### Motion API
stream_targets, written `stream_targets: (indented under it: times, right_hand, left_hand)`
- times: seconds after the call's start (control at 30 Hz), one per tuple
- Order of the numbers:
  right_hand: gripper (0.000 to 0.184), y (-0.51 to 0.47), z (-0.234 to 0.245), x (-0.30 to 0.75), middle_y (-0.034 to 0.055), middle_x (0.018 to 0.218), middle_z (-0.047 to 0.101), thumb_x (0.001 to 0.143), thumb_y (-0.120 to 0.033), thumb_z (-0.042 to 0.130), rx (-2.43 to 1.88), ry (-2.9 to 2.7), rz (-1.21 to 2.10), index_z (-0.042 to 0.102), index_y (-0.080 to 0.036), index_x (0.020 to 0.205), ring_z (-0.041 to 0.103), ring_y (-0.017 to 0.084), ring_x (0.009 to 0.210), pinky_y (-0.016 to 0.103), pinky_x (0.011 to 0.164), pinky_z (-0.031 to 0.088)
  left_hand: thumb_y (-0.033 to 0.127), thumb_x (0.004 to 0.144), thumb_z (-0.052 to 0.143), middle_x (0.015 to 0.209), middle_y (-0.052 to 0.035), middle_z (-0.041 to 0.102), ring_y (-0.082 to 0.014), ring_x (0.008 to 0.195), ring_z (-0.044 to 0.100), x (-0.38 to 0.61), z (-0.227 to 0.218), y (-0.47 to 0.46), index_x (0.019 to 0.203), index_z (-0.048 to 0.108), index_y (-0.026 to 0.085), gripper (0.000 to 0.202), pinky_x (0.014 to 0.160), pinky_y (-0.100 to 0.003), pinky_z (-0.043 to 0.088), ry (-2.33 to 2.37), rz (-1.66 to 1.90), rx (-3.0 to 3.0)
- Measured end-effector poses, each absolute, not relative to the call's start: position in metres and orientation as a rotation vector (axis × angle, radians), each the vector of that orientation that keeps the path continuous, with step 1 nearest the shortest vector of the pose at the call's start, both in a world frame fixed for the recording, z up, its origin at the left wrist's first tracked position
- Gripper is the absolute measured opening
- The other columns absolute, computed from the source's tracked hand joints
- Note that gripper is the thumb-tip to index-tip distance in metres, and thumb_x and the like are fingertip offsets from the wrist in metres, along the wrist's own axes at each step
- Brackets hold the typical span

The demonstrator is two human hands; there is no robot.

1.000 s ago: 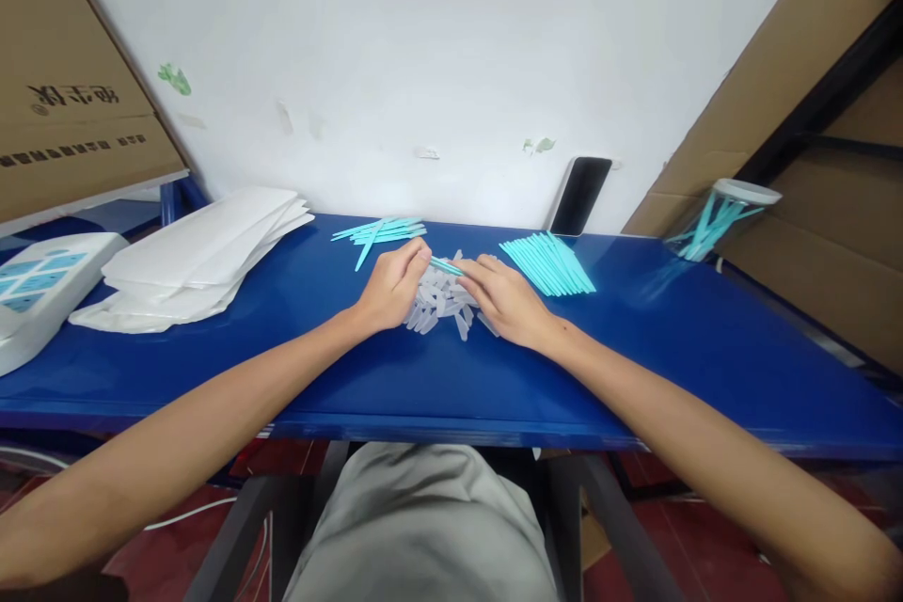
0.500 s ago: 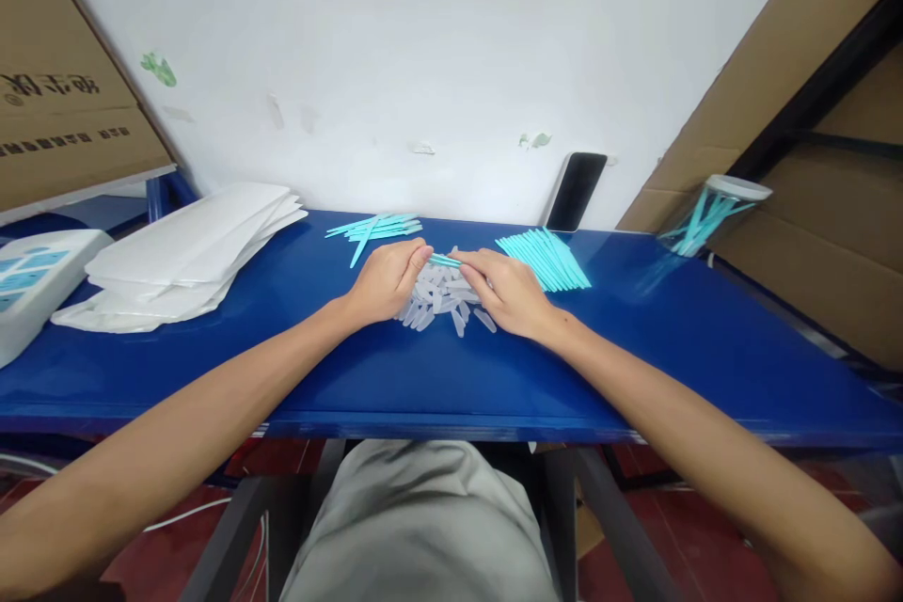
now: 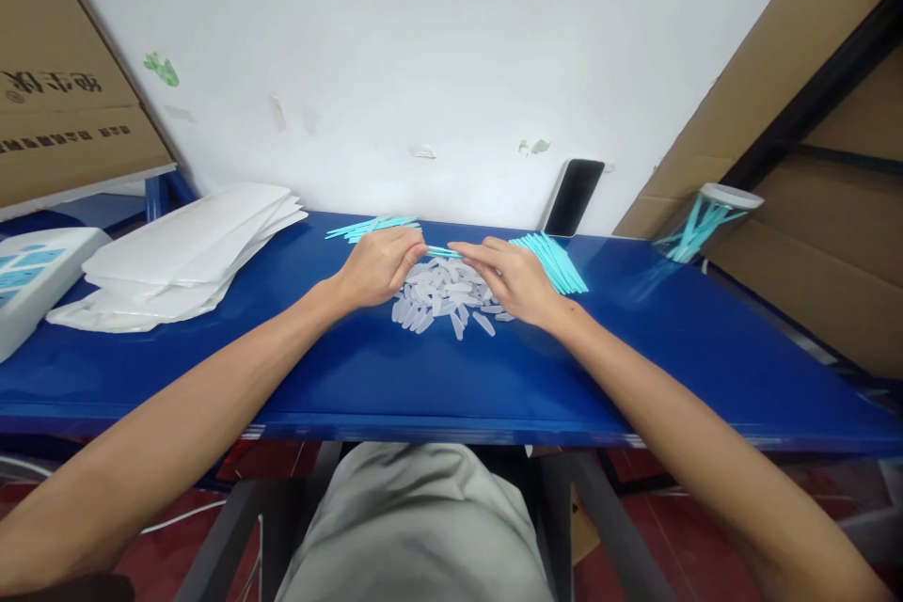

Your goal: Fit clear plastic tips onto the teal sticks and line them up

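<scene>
Between my two hands runs a slim turquoise stick (image 3: 443, 252), perhaps more than one. My left hand (image 3: 381, 265) is closed round its left end, thumb along the near side. The fingers of my right hand (image 3: 509, 275) pinch its other end. Below the hands lies a heap of small translucent plastic caps (image 3: 444, 293), several of them loose at its near edge. A loose pile of turquoise sticks (image 3: 371, 226) is behind my left hand. A neater row of the same sticks (image 3: 554, 261) lies to the right of my right hand.
A black phone (image 3: 577, 198) leans on the wall. A clear jar (image 3: 705, 224) of turquoise sticks stands on the blue table (image 3: 437, 386) at right. White bags (image 3: 190, 249) and a white tray (image 3: 42, 273) with blue pieces are at left. Cardboard (image 3: 77, 66) rises behind them.
Both hands have lifted slightly away from me, still holding the stick between them. More of the cap heap now shows below them.
</scene>
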State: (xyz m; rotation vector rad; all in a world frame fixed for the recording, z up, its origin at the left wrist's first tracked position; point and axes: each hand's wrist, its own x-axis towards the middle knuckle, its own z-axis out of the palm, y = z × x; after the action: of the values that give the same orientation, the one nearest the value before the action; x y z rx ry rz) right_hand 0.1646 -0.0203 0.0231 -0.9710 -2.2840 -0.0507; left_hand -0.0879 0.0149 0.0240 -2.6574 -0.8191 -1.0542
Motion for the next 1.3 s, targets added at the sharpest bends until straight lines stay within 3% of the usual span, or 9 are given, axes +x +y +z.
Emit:
stream_targets:
  times: [0.13, 0.23, 0.33, 0.4, 0.53, 0.67, 0.87, 1.3]
  right_hand:
    - [0.045, -0.02, 0.027, 0.173, 0.0045, 0.085, 0.065, 0.111, -0.036, 0.037, -0.909, -2.311, -0.172, 0.068, -0.025, 0.142, 0.054, 0.017, 0.068, 0.03, 0.062, 0.04]
    - [0.044, -0.009, 0.028, 0.202, 0.0057, 0.09, 0.071, 0.11, -0.035, 0.038, -0.951, -2.177, -0.276, 0.071, -0.026, 0.137, 0.06, 0.019, 0.074, 0.03, 0.065, 0.044]
    - [0.044, 0.01, 0.027, 0.24, 0.0096, 0.096, 0.072, 0.108, -0.034, 0.039, -1.289, -1.915, -0.458, 0.073, -0.023, 0.134, 0.063, 0.023, 0.08, 0.032, 0.065, 0.045]
    - [0.045, 0.022, 0.026, 0.259, 0.0123, 0.097, 0.07, 0.106, -0.035, 0.041, -1.547, -1.792, -0.521, 0.073, -0.021, 0.134, 0.064, 0.027, 0.083, 0.034, 0.068, 0.045]
    - [0.048, 0.03, 0.023, 0.271, 0.0164, 0.104, 0.069, 0.105, -0.028, 0.038, -1.812, -1.77, -0.499, 0.071, -0.018, 0.137, 0.065, 0.03, 0.09, 0.037, 0.074, 0.047]
    - [0.043, 0.027, 0.021, 0.271, 0.0198, 0.108, 0.071, 0.102, -0.022, 0.041, -2.007, -1.831, -0.382, 0.077, -0.012, 0.122, 0.067, 0.031, 0.096, 0.038, 0.081, 0.048]
    - [0.048, 0.02, 0.025, 0.266, 0.022, 0.126, 0.072, 0.101, -0.018, 0.046, -2.016, -1.821, -0.284, 0.064, -0.015, 0.145, 0.07, 0.033, 0.11, 0.04, 0.092, 0.049]
    - [0.05, 0.008, 0.031, 0.246, 0.0208, 0.134, 0.07, 0.102, -0.017, 0.04, -2.187, -1.971, -0.298, 0.067, -0.019, 0.144, 0.066, 0.037, 0.123, 0.046, 0.096, 0.052]
  left_hand:
    - [0.052, 0.111, 0.016, 0.067, -0.0039, 0.056, -0.0178, 0.062, 0.049, -0.091, 0.034, 0.013, 0.077, 0.049, 0.022, 0.056, 0.061, -0.033, 0.037, -0.699, -1.076, -2.617]
    - [0.054, 0.111, 0.019, 0.062, -0.001, 0.048, -0.0165, 0.057, 0.043, -0.116, 0.044, 0.019, 0.073, 0.043, 0.023, 0.054, 0.058, -0.034, 0.033, -0.757, -1.418, -2.361]
    - [0.052, 0.111, 0.022, 0.06, 0.0014, 0.039, -0.0149, 0.055, 0.037, -0.143, 0.049, 0.028, 0.072, 0.037, 0.024, 0.051, 0.057, -0.034, 0.028, -0.889, -1.723, -1.97]
    - [0.052, 0.111, 0.023, 0.061, 0.0004, 0.042, -0.0154, 0.056, 0.038, -0.148, 0.045, 0.03, 0.071, 0.038, 0.023, 0.052, 0.056, -0.034, 0.028, -0.882, -1.516, -2.11]
    - [0.043, 0.11, 0.027, 0.071, -0.0042, 0.059, -0.0178, 0.065, 0.051, -0.119, 0.027, 0.022, 0.076, 0.049, 0.021, 0.047, 0.062, -0.032, 0.036, -0.854, -0.923, -2.593]
    - [0.039, 0.109, 0.032, 0.066, -0.0031, 0.059, -0.0183, 0.061, 0.052, -0.096, 0.015, 0.017, 0.07, 0.048, 0.021, 0.046, 0.063, -0.033, 0.034, -0.838, -0.654, -2.786]
    - [0.043, 0.109, 0.031, 0.069, -0.0039, 0.061, -0.0198, 0.063, 0.053, -0.102, 0.01, 0.019, 0.071, 0.047, 0.021, 0.047, 0.062, -0.033, 0.031, -1.022, -0.601, -2.835]
    - [0.045, 0.109, 0.026, 0.075, -0.0046, 0.062, -0.0209, 0.067, 0.055, -0.101, 0.008, 0.017, 0.076, 0.044, 0.022, 0.044, 0.065, -0.034, 0.033, -1.174, -0.591, -2.891]
